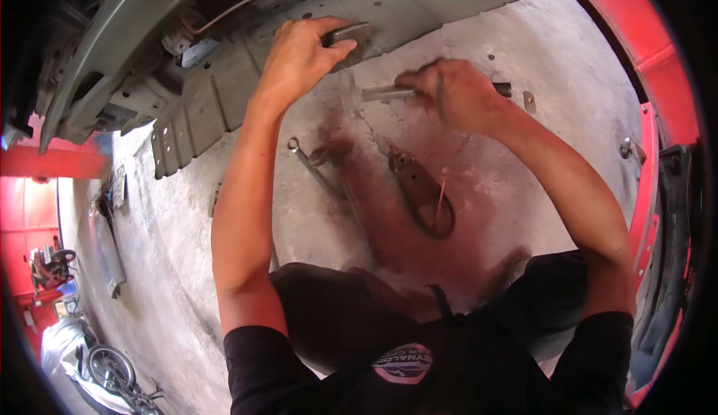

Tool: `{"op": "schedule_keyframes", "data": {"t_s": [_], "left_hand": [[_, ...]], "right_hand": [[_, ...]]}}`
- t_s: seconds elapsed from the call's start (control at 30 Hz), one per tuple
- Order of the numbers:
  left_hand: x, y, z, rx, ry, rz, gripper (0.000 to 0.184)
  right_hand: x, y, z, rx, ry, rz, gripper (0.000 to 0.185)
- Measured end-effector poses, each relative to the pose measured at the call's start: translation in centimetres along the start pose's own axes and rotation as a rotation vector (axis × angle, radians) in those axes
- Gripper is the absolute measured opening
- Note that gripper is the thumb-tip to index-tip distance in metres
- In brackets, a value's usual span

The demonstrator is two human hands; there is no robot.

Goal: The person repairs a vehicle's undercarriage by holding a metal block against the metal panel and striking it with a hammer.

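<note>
My left hand (305,54) is closed around a short dark metal bar (350,32), whose exact kind I cannot make out. It is held up at the edge of a long dark grey panel (419,11) with round holes. Lower and to the right, my right hand (460,93) is wrapped around a hammer (385,93). The hammer head is smeared by motion and points left, while the black grip end shows past my fist. Beneath my hands, a ring-ended wrench (314,170) and a dark metal part with a loop (422,194) are on the concrete floor.
Vehicle bodywork (112,34) overhangs at the upper left. A small metal tab (529,102) is on the floor at the right, near a red steel frame (643,191). A bicycle (112,370) and a grey cylinder (107,250) are at the left.
</note>
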State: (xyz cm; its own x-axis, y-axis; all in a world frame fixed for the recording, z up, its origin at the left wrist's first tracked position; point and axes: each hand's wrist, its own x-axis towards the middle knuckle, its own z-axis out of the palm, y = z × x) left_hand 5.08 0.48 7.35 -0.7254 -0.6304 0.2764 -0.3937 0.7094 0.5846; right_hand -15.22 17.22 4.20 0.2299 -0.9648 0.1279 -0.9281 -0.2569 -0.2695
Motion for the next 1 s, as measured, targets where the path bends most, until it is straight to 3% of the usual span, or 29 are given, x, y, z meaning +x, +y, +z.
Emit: {"op": "schedule_keyframes", "data": {"t_s": [0.03,0.13,0.23,0.33,0.4,0.47,0.57,0.67,0.77,0.8,0.9,1.0], "left_hand": [[-0.1,0.2,0.2,0.006,0.003,0.001,0.038],[-0.2,0.6,1.4,0.016,0.019,0.023,0.038],[0.3,1.0,2.2,-0.004,0.049,0.037,0.038],[0.4,1.1,2.4,-0.061,0.027,-0.007,0.038],[0.6,0.7,2.6,-0.132,0.056,0.023,0.038],[0.5,0.9,2.6,-0.112,0.066,0.005,0.038],[0.5,1.3,2.5,-0.089,0.058,-0.019,0.038],[0.5,1.5,2.4,-0.065,0.044,-0.034,0.038],[0.6,0.6,2.7,-0.094,0.080,-0.022,0.038],[0.6,0.6,2.6,-0.110,0.101,-0.014,0.038],[0.5,1.2,2.5,-0.064,0.091,-0.043,0.038],[0.4,1.2,3.0,-0.050,0.093,-0.019,0.039]], "right_hand": [[0.5,0.4,0.1,0.023,0.048,0.066,0.036],[-0.9,0.5,-0.1,-0.059,-0.086,0.060,0.034],[-2.0,1.5,-1.4,-0.082,-0.165,-0.104,0.032],[-0.2,2.6,-2.9,-0.087,0.027,0.044,0.030],[-0.6,2.8,-2.3,-0.143,0.008,0.007,0.032],[-1.6,2.2,-2.0,-0.129,-0.079,0.048,0.033],[-3.1,3.0,-1.8,-0.150,-0.194,-0.109,0.031],[-1.4,2.8,-3.6,-0.407,-0.244,-0.105,0.029],[-0.3,2.4,-5.4,-0.319,-0.036,0.095,0.027],[-0.7,1.3,-5.8,-0.244,-0.071,0.181,0.026],[-1.7,2.9,-5.0,-0.223,-0.095,-0.103,0.026],[-1.5,3.3,-6.1,-0.256,-0.120,0.138,0.023]]}}
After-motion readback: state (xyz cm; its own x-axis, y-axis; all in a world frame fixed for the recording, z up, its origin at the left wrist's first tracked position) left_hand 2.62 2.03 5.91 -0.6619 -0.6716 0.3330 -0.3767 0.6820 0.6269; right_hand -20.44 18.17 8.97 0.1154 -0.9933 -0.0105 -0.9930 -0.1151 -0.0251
